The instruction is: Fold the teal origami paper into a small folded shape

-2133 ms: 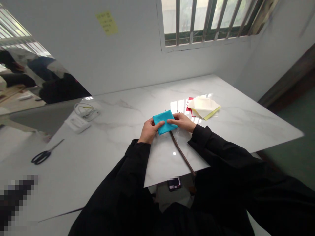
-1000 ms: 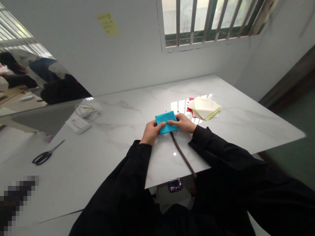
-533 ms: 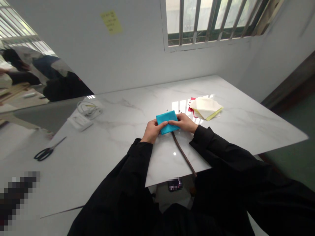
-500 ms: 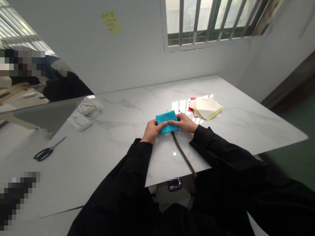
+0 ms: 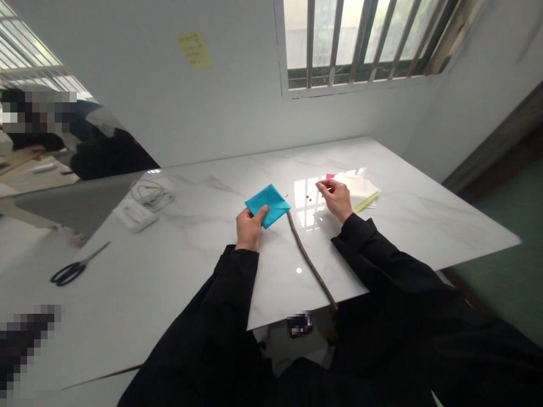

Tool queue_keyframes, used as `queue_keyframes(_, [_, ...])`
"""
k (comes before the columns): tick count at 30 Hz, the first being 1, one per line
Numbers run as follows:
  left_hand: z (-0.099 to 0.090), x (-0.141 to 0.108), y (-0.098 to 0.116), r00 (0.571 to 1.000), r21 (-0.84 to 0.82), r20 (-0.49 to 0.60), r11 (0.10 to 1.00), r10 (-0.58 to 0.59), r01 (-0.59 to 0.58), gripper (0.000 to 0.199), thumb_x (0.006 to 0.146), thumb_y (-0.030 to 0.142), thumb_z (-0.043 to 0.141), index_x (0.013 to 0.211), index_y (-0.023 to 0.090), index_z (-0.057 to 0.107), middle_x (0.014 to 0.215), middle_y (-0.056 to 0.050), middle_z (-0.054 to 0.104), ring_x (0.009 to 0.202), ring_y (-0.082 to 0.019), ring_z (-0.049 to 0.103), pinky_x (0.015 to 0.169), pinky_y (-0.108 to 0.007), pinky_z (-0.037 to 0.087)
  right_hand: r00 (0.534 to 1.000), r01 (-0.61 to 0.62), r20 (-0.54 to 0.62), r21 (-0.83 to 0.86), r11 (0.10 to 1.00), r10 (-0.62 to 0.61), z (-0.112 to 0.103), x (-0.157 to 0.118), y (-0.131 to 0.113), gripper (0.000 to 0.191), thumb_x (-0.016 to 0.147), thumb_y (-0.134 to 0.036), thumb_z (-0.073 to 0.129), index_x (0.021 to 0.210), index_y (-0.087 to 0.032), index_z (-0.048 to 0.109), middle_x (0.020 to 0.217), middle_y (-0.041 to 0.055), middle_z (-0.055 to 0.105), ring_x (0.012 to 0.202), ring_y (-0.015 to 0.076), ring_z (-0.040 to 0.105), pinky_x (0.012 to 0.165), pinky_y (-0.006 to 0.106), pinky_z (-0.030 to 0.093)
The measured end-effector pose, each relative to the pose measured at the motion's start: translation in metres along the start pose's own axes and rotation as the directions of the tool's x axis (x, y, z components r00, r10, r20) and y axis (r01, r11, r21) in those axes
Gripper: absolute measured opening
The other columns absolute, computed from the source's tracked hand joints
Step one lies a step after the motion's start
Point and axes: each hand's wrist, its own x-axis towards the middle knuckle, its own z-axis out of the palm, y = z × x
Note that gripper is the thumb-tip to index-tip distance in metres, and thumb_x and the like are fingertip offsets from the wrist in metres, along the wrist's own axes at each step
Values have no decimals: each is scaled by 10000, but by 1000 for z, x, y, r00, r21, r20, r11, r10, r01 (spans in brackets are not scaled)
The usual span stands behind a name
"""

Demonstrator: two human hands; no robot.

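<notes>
Both hands apart, open marble tabletop (image 5: 318,237) between; left hand (image 5: 250,227) fingers on blue square (image 5: 268,204); right hand (image 5: 335,199) fingers pinched.

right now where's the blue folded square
In the head view, the blue folded square sits on the marble table held by the left hand, just left of the brown cord.

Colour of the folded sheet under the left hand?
The folded sheet is plain turquoise, best seen in the head view.

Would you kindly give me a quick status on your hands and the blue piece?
Left hand holding folded blue sheet. Right hand pinched, near small studs. Brown cord alongside.
</notes>
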Motion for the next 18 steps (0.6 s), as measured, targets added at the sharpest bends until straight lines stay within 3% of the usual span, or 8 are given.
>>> queue_keyframes(5, [-1,3,-1,998,-1,-66,1000,1,-1,574,497,474,998,890,126,767,846,-62,780,782,-208,713,837,-366,594,991,107,106,-208,972,-87,1,-5,0,185,939,-284,692,993,-197,848,943,54,836,754,198,717,835,340,556])
queue_keyframes(13, [-3,6,-1,991,-27,-134,1000,10,-13,551,495,449,985,878,121,763,835,-62,768,765,-191,689,802,-344,594,974,82,225,-408,909,13,13,-8,4,231,900,-228,794,1117,-168,846,947,61,835,846,209,749,877,314,555])
queue_keyframes(18, [-2,5,-3,993,-8,-114,1000,14,-15,566,506,468,980,897,121,762,840,-62,767,766,-197,686,791,-350,594,974,89,223,-490,867,26,16,-4,4,158,913,-234,764,1019,-173,863,918,76,827,873,216,752,842,287,544])
